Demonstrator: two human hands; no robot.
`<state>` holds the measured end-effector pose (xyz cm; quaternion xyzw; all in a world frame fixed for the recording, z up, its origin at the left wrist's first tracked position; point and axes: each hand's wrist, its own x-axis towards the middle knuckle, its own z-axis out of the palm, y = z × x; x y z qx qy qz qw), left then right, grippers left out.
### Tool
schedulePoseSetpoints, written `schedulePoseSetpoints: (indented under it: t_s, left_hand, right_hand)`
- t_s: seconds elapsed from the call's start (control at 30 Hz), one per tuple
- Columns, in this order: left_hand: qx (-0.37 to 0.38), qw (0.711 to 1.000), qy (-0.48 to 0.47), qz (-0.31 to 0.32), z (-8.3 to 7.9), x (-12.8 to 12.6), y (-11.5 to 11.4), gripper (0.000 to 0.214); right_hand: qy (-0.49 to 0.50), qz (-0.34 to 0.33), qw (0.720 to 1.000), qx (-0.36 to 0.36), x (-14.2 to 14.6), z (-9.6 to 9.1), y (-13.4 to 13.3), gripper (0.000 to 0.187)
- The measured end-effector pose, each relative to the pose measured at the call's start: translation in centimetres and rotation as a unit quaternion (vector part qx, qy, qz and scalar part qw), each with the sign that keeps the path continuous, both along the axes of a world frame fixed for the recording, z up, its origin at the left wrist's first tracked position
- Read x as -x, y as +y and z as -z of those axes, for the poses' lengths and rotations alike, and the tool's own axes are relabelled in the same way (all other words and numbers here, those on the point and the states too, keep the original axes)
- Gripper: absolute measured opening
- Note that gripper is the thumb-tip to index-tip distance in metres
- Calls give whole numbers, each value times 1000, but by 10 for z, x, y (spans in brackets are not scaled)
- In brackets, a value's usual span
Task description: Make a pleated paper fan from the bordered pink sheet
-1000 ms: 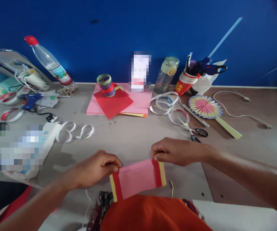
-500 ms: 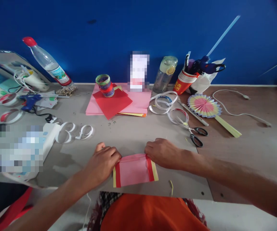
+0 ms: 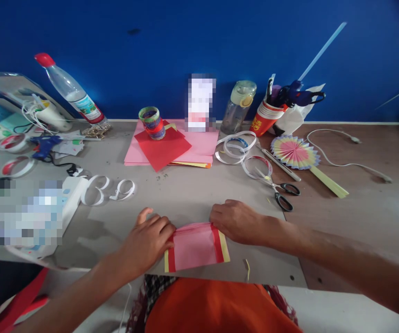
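Note:
In the head view a pink sheet of paper (image 3: 195,249) with red and yellow strips down both sides lies near the table's front edge. Narrow folds run along its far edge. My left hand (image 3: 154,236) is closed on the paper's far left corner, its thumb lifted away. At the far right corner, my right hand (image 3: 232,219) pinches the folded edge, with its fingertips partly hidden. A thin yellow paper scrap (image 3: 247,269) rests to the right of the sheet.
Black-handled scissors (image 3: 277,189), tape rolls (image 3: 257,166) and a pleated paper fan (image 3: 294,151) lie to the right. Behind are pink and red papers (image 3: 162,150) under a small decorated cup (image 3: 152,123). A bottle (image 3: 74,95) and a glue gun (image 3: 46,145) are at left.
My left hand's fingers have shifted slightly toward me on the paper's left edge. My right hand stays nearly in place. The view has shifted a little.

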<state>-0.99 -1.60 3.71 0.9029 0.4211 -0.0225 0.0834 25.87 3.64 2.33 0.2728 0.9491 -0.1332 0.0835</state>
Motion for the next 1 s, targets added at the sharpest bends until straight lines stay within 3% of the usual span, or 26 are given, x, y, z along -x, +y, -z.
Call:
schedulePoseSetpoints:
  t_s: [0.33, 0.47, 0.67, 0.93, 1.0]
  left_hand:
    - [2, 1000, -25, -1, 12, 4, 0, 21]
    - [4, 1000, -15, 2, 11, 3, 0, 26]
    - [3, 1000, -18, 4, 5, 0, 0, 27]
    - [-6, 1000, -13, 10, 3, -2, 1, 29]
    - [-6, 1000, -13, 10, 3, -2, 1, 28]
  right_hand:
    - [-14, -16, 1000, 0, 0, -6, -1, 17]
    - [-1, -9, 1000, -28, -1, -4, -7, 17]
    - [47, 28, 997, -54, 1, -5, -20, 32]
    - [40, -1, 995, -93, 4, 5, -29, 4]
    - [43, -1, 995, -89, 3, 7, -29, 6]
